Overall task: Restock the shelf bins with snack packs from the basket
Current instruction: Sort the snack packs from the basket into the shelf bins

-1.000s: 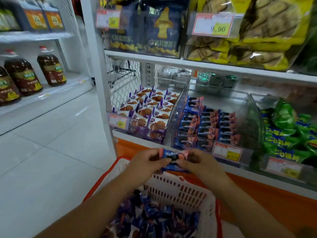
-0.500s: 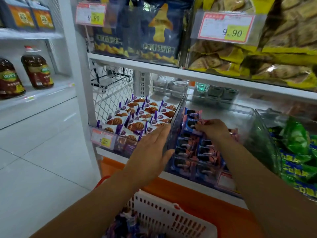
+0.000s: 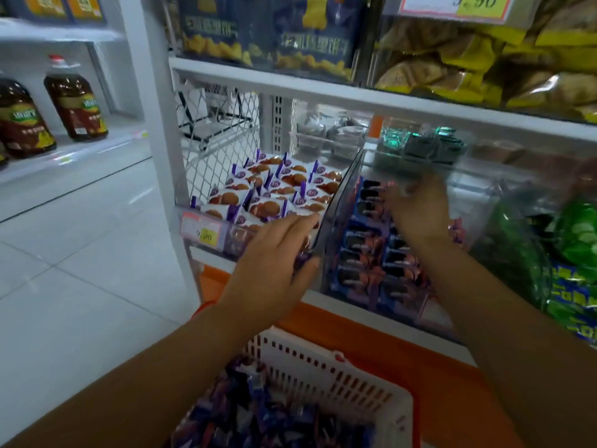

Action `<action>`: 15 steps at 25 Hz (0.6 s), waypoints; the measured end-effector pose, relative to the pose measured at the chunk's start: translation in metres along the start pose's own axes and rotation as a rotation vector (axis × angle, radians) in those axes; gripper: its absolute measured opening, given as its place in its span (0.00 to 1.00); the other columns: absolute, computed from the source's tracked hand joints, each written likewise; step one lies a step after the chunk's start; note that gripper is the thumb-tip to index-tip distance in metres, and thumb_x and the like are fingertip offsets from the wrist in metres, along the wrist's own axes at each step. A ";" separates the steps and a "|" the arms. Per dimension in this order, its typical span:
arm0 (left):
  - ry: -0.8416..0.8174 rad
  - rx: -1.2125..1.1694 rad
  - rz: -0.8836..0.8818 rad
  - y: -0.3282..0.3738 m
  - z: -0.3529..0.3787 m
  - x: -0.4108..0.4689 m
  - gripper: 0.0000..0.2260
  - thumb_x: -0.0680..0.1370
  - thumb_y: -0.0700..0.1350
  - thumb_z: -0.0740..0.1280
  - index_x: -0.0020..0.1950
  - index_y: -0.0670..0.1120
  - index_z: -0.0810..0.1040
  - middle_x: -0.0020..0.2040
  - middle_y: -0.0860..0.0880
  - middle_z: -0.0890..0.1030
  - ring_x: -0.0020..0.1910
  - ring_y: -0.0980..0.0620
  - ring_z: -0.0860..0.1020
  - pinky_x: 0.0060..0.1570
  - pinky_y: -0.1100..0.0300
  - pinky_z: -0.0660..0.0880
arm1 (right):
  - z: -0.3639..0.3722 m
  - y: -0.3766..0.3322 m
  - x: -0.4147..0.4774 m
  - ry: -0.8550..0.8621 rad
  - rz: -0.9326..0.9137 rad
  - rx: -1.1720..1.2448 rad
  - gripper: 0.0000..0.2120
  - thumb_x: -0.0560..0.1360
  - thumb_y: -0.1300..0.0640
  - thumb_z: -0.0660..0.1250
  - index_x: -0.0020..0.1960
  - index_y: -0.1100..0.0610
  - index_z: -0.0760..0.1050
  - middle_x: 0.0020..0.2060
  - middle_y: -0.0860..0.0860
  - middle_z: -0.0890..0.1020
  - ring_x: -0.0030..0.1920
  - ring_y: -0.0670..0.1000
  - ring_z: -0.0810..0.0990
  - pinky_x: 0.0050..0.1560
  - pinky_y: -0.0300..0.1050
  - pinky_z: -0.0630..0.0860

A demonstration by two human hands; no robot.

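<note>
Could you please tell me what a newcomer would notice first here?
The right hand reaches into the clear bin of dark blue snack packs at centre, while the left hand lies flat against its divider. Below, a white basket holds more packs.

Blur hides the grip of the right hand (image 3: 416, 215); the basket (image 3: 323, 373) is cut off below

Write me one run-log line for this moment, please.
stage: restocking | left hand: flat against clear divider | right hand: over blue packs, grip unclear | basket: holds loose packs
</note>
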State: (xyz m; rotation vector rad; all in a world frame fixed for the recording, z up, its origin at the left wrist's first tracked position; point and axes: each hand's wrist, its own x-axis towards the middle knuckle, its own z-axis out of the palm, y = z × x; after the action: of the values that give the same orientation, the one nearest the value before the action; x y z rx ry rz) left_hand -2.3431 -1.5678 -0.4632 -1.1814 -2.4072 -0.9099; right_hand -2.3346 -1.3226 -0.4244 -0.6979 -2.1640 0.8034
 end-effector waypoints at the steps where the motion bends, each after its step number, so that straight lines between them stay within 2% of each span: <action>1: 0.031 0.014 0.010 -0.004 -0.003 -0.013 0.23 0.80 0.51 0.61 0.75 0.51 0.65 0.69 0.51 0.71 0.67 0.56 0.65 0.65 0.61 0.61 | -0.010 -0.016 -0.017 0.065 -0.177 0.079 0.16 0.75 0.54 0.66 0.61 0.57 0.70 0.51 0.57 0.77 0.50 0.54 0.77 0.48 0.46 0.76; 3: -0.024 0.064 0.037 -0.018 0.002 -0.046 0.19 0.79 0.50 0.61 0.70 0.49 0.72 0.64 0.49 0.75 0.61 0.54 0.70 0.59 0.62 0.66 | -0.023 -0.044 -0.066 0.014 -0.464 0.237 0.13 0.77 0.60 0.63 0.61 0.56 0.69 0.45 0.54 0.75 0.42 0.49 0.74 0.42 0.38 0.72; 5: -0.264 0.096 -0.029 -0.037 0.020 -0.094 0.17 0.79 0.48 0.63 0.68 0.50 0.73 0.65 0.50 0.74 0.62 0.53 0.72 0.58 0.61 0.71 | -0.016 -0.050 -0.130 -0.169 -0.642 0.262 0.10 0.78 0.61 0.61 0.60 0.58 0.70 0.43 0.51 0.73 0.39 0.46 0.72 0.40 0.33 0.68; 6: -0.424 0.094 -0.107 -0.047 0.031 -0.121 0.17 0.79 0.48 0.63 0.69 0.51 0.73 0.67 0.51 0.73 0.63 0.52 0.72 0.60 0.59 0.71 | -0.003 -0.038 -0.162 -0.329 -0.638 0.197 0.10 0.79 0.59 0.61 0.60 0.57 0.71 0.44 0.49 0.73 0.39 0.45 0.72 0.39 0.32 0.67; 8: -0.744 0.093 -0.273 -0.065 0.049 -0.165 0.17 0.80 0.46 0.62 0.70 0.50 0.72 0.68 0.50 0.72 0.64 0.50 0.71 0.63 0.57 0.71 | 0.034 0.006 -0.216 -0.678 -0.488 -0.062 0.12 0.80 0.58 0.59 0.63 0.54 0.70 0.52 0.47 0.73 0.48 0.46 0.75 0.43 0.32 0.70; 10: -0.972 0.109 -0.378 -0.077 0.066 -0.198 0.18 0.81 0.46 0.62 0.72 0.49 0.69 0.69 0.47 0.70 0.65 0.47 0.70 0.64 0.53 0.70 | 0.074 0.070 -0.259 -1.002 -0.245 -0.333 0.18 0.80 0.59 0.58 0.69 0.54 0.67 0.64 0.52 0.71 0.61 0.54 0.74 0.56 0.45 0.73; 12: -1.085 0.150 -0.415 -0.086 0.083 -0.220 0.22 0.82 0.50 0.62 0.75 0.49 0.64 0.72 0.46 0.67 0.69 0.45 0.67 0.67 0.50 0.67 | 0.098 0.123 -0.291 -1.201 -0.026 -0.410 0.25 0.79 0.61 0.59 0.75 0.53 0.60 0.70 0.56 0.67 0.64 0.59 0.71 0.61 0.53 0.71; 15: -1.136 0.204 -0.355 -0.091 0.106 -0.232 0.25 0.83 0.53 0.59 0.78 0.48 0.58 0.77 0.46 0.60 0.75 0.44 0.59 0.72 0.50 0.60 | 0.114 0.159 -0.319 -1.361 0.148 -0.391 0.34 0.80 0.61 0.61 0.79 0.51 0.47 0.77 0.57 0.55 0.63 0.61 0.72 0.58 0.55 0.75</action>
State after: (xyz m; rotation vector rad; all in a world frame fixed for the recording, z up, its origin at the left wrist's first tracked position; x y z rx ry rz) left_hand -2.2724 -1.6777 -0.7008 -1.4364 -3.5441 0.0553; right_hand -2.1945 -1.4712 -0.7382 -0.5268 -3.5931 1.1164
